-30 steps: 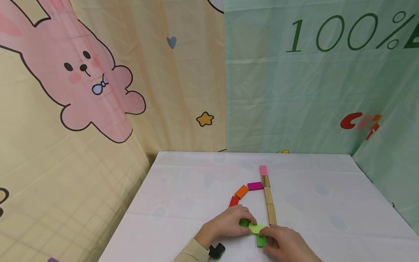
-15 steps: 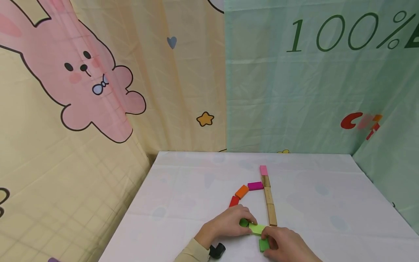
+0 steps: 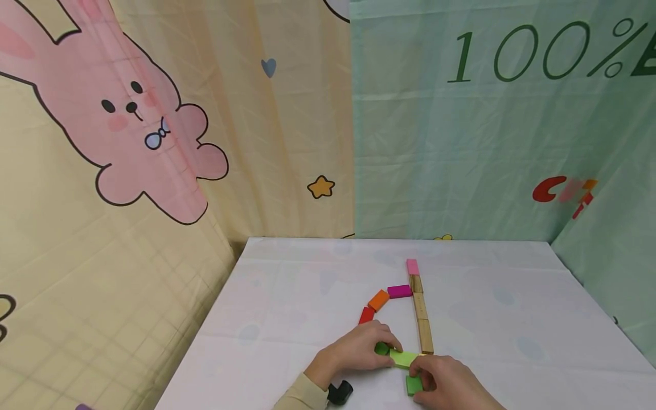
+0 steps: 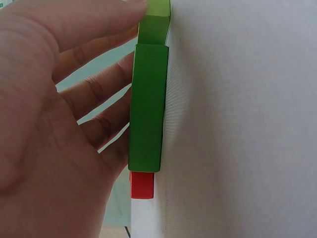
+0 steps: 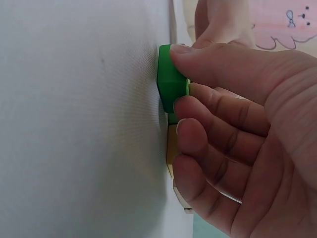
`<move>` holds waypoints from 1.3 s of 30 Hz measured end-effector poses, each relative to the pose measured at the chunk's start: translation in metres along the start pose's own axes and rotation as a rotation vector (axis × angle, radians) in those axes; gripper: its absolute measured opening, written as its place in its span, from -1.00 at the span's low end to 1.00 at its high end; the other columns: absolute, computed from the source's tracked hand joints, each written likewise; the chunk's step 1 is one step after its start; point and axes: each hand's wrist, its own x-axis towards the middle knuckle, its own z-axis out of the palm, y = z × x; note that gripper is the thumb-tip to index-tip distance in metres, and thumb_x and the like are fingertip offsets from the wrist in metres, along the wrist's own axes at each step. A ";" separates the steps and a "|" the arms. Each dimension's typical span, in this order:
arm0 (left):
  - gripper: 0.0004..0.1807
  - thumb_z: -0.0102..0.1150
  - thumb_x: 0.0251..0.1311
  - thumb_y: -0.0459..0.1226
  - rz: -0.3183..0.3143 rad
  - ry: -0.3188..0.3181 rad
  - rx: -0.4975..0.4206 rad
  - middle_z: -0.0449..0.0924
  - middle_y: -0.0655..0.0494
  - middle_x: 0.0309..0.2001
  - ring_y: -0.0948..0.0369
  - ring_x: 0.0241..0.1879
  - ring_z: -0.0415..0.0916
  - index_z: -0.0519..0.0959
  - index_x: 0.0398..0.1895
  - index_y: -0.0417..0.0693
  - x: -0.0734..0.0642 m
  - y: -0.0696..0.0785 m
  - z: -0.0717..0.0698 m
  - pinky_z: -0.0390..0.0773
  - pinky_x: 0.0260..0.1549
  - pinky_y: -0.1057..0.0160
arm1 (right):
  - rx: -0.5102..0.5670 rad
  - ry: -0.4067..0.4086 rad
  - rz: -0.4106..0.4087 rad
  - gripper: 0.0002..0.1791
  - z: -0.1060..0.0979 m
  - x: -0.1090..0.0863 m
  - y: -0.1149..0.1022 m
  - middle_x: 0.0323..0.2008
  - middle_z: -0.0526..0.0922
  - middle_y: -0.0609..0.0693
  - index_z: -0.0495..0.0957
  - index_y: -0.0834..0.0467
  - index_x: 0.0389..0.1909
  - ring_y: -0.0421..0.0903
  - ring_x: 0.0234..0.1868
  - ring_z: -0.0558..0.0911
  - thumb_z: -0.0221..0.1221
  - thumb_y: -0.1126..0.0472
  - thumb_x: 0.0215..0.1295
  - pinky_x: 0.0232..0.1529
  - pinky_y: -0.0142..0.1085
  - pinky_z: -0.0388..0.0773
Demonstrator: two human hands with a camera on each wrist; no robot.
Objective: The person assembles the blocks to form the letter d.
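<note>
In the head view my left hand [image 3: 359, 348] pinches a light green block [image 3: 403, 359] between thumb and index finger. Beside it, partly under the fingers, lies a dark green block [image 3: 381, 348], whose long side faces the left wrist view. My right hand [image 3: 448, 380] holds a bright green block [image 3: 414, 385] between thumb and fingers, close in front of the light green one. The right wrist view shows the thumb on that green block [image 5: 171, 79], low over the white cloth. The right fingertips overlap the right end of the light green block in the head view.
A straight row of wooden blocks [image 3: 421, 313] runs away from the hands, ending in a pink block [image 3: 412, 266]. A magenta block [image 3: 400, 291], an orange block [image 3: 378, 300] and a red block [image 3: 366, 315] curve left from it. A black object [image 3: 340, 393] sits by the left wrist.
The bright green block has shifted slightly right and toward the person, with the right fingers following. The near end of the wooden row now shows more. My left hand has stayed in place.
</note>
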 end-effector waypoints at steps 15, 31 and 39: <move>-0.71 0.37 0.25 -0.10 0.007 0.009 0.011 0.52 0.57 -0.17 0.52 -0.15 0.37 0.69 0.04 0.40 -0.002 0.000 -0.002 0.43 -0.15 0.49 | 0.052 0.008 -0.036 -0.72 0.000 0.000 0.005 -0.56 0.48 -0.20 0.65 -0.03 -0.24 -0.21 -0.52 0.44 0.51 0.09 0.05 -0.49 -0.35 0.41; -0.70 0.36 0.25 -0.09 0.002 0.009 -0.001 0.53 0.57 -0.16 0.52 -0.15 0.37 0.69 0.05 0.40 -0.001 0.000 -0.002 0.43 -0.16 0.49 | 0.073 0.011 -0.021 -0.73 0.001 0.000 0.004 -0.56 0.48 -0.17 0.63 -0.02 -0.26 -0.20 -0.53 0.44 0.50 0.14 0.05 -0.48 -0.34 0.38; -0.70 0.37 0.25 -0.09 -0.004 0.001 -0.017 0.53 0.58 -0.16 0.52 -0.16 0.37 0.69 0.04 0.40 -0.001 -0.001 0.000 0.44 -0.16 0.49 | 0.102 -0.012 0.021 -0.70 0.005 0.000 0.005 -0.54 0.49 -0.13 0.67 0.03 -0.20 -0.16 -0.50 0.44 0.51 0.14 0.05 -0.46 -0.34 0.39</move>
